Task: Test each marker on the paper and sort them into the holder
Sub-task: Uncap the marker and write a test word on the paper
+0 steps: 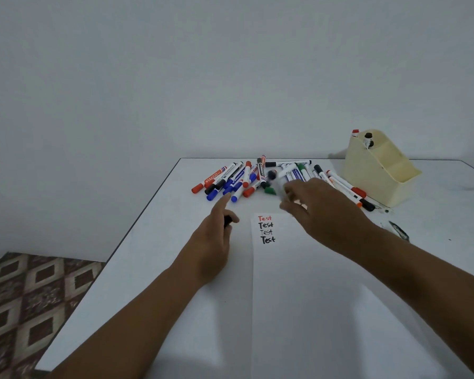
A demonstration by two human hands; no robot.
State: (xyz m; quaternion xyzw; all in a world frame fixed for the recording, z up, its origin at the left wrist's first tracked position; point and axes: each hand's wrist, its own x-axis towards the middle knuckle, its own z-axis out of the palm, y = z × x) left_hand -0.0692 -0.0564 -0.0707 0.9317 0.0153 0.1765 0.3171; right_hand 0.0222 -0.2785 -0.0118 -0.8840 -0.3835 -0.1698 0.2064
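While four lines of "Test" already stood on the paper (268,269) — one red, three black — only a few markers stood in the cream holder (378,170) at the far right of the table (148,269), so the sorting looked barely begun. Most of the markers (257,176) lay in a loose heap along the table's far edge, just beyond the top of the paper, mixed in red, blue, black and green; a loose green cap (270,190) lay at the near side of the heap.

The left hand (216,242) hovered beside the paper's left edge with its forefinger stretched toward the blue markers, while the other fingers curled round a small black thing (227,221) — probably a cap kept there so it could go back on quickly, though too little of it showed to be sure. The right hand (320,212) reached over the top of the paper into the middle of the heap, fingers spread and slightly bent. It was blurred at the fingertips, and I could not tell whether it had pinched a marker yet or was only about to.

The holder sat close to the right hand's side, presumably so each tested marker could be dropped in with a short reach.
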